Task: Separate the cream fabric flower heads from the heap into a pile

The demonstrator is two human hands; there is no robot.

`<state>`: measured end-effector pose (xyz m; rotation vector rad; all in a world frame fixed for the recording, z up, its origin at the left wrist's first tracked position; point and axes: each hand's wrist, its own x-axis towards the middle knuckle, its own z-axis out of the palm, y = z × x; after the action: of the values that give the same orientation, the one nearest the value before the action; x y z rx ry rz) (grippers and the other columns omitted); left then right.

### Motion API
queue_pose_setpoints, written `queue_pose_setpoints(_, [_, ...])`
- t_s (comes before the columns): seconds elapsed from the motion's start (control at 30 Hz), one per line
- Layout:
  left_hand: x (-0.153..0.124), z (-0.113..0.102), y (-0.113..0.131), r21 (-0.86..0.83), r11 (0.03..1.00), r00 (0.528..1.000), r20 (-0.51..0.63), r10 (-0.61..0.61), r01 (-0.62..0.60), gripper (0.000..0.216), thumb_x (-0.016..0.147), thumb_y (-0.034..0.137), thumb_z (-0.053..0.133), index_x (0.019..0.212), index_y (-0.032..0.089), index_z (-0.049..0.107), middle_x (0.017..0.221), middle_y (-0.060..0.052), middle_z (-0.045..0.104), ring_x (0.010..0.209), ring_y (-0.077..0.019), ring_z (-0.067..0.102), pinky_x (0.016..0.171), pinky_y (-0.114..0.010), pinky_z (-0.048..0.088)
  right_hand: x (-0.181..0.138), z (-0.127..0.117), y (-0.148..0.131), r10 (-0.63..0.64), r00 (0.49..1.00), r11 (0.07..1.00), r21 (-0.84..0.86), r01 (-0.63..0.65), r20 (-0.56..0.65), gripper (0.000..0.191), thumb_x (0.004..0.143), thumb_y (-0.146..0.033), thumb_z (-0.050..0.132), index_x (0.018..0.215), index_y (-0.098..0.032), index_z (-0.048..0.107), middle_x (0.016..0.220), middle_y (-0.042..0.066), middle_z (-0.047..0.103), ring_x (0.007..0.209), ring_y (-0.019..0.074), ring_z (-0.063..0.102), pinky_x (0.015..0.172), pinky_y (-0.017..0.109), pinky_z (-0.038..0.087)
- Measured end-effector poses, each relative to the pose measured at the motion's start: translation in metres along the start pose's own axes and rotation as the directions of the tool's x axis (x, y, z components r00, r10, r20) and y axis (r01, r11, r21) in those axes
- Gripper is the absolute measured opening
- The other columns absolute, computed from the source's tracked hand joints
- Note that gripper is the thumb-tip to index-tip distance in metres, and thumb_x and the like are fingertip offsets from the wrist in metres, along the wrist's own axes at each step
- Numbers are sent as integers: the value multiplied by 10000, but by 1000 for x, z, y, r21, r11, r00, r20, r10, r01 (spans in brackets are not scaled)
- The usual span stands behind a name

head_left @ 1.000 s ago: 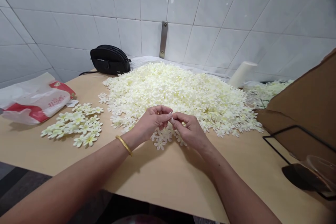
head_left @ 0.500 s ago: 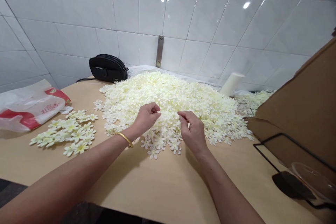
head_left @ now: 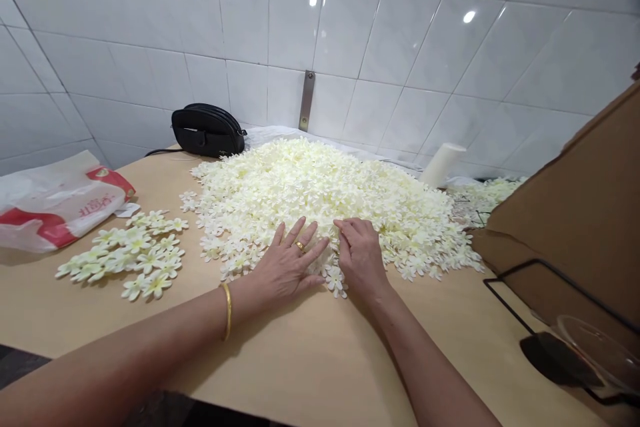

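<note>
A wide heap of cream-white artificial flowers (head_left: pixel 310 180) with pale yellow centres covers the middle of the table. My left hand (head_left: pixel 286 268), with a ring and a gold bangle, lies flat with fingers spread on the heap's front edge. Beside it, my right hand (head_left: pixel 364 255) is closed, thumb against forefinger, at the front of the heap; whatever it may hold is hidden. One loose flower (head_left: pixel 335 281) shows on the table between the two hands. To the left lies a smaller group of flowers (head_left: pixel 135 250), apart from the heap.
A red-and-white plastic bag (head_left: pixel 65 203) rests at the left. Against the tiled wall stand a black bag (head_left: pixel 207 132) and a white roll (head_left: pixel 443 165). A cardboard box (head_left: pixel 575 193) and a black wire frame with dark and clear round pieces (head_left: pixel 555 357) occupy the right.
My left hand has gone from a raised pinch to lying spread on the flowers, lower and further right. My right hand has come slightly lower and remains closed.
</note>
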<state>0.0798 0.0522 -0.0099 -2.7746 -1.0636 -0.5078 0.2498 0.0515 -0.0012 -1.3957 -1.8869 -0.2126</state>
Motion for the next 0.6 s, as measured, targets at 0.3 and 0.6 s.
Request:
queue_pose_setpoints(0.3, [5,-4,-30,102,993,995,-76,71,-63,525,808,502,384,1266,246,401,1370,-158,306,1268,-348,210,972,-554,192,-1,2,5,42,998,994,-103,-46,-45,302,760,-72,393,958,-145,609,886,93,581,869,227,454,744,360,361])
queue_pose_setpoints(0.6, [-21,-47,-10,33,999,994,-102,43,-40,597,789,536,392,1252,160,404,1337,-188,345,1250,-336,255,961,-531,268,-3,2,13,16,992,998,-57,-24,-124,240,785,-149,425,929,-138,617,865,95,585,876,226,479,810,383,373])
